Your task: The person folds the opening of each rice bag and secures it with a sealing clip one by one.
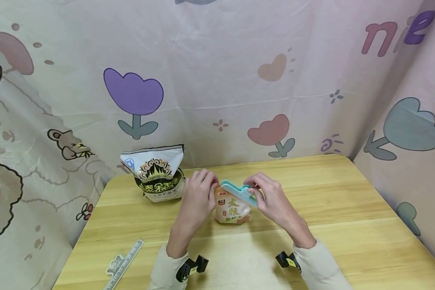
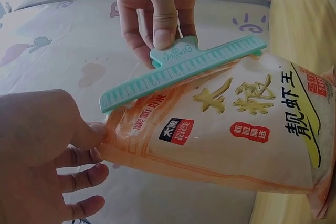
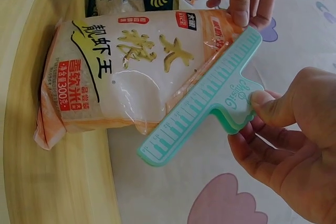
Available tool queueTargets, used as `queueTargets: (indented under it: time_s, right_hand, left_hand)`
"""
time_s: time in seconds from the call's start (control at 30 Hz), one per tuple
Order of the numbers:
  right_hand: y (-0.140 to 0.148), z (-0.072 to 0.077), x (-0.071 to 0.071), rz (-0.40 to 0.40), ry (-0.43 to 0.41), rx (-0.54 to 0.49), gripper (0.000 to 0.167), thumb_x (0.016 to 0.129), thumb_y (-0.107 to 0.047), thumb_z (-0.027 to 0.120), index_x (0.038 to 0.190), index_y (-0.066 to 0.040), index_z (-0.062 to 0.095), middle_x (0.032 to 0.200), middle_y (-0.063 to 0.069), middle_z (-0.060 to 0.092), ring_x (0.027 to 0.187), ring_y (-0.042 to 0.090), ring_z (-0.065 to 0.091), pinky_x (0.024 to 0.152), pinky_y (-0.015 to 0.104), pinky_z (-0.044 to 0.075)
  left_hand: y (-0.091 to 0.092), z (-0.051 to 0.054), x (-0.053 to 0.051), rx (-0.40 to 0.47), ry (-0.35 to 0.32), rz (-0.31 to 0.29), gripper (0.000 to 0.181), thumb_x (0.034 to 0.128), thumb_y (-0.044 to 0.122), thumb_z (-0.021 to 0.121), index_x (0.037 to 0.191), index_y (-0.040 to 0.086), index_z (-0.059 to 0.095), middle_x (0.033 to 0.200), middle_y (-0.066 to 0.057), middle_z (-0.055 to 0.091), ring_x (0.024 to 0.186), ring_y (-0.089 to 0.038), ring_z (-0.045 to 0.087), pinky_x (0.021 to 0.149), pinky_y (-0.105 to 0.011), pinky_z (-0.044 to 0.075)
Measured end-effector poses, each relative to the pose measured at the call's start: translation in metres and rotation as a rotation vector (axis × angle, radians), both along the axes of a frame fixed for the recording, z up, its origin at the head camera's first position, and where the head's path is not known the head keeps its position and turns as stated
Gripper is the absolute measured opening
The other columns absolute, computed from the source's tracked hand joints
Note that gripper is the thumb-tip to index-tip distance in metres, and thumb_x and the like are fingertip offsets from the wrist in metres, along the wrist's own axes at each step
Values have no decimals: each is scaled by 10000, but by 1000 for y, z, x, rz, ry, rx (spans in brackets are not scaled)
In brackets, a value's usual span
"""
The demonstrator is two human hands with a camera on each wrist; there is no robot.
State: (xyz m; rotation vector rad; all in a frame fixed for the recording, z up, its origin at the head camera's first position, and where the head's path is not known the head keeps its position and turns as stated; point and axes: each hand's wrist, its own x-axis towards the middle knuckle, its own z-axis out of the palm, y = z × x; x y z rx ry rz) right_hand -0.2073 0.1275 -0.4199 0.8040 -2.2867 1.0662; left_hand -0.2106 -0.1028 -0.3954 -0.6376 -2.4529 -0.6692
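A small orange and white rice bag (image 1: pixel 229 209) stands upright on the wooden table. Across its top, at a slant, lies a teal long-jawed clip (image 3: pixel 202 100) with a keyboard pattern. My right hand (image 1: pixel 273 198) pinches the clip's handle between thumb and fingers; the left wrist view shows the same clip (image 2: pixel 184 72) along the bag's upper edge. With thumb and forefinger, my left hand (image 2: pixel 50 150) pinches the top corner of the bag (image 2: pixel 220 129), its other fingers held loosely apart.
A larger white, black and gold rice bag (image 1: pixel 159 175) stands at the back left, close to my left hand. On the table (image 1: pixel 311 193) at the front left lies a pale clip (image 1: pixel 125 264). A patterned cloth (image 1: pixel 210 96) hangs behind the table.
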Motion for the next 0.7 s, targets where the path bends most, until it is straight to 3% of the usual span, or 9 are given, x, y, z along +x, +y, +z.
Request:
queueTargets:
  time_s: [0.7]
  right_hand:
    - [-14,-4,2,2,5,-20,182,904,123,688,1041,4,677,1006,74,670,863,173,659,717,250,578]
  left_hand:
    - [-1,3,3,22,-21,-2,76,926,46,716,944,77,650,934,-20,639,916,-232,575,802,-395,452]
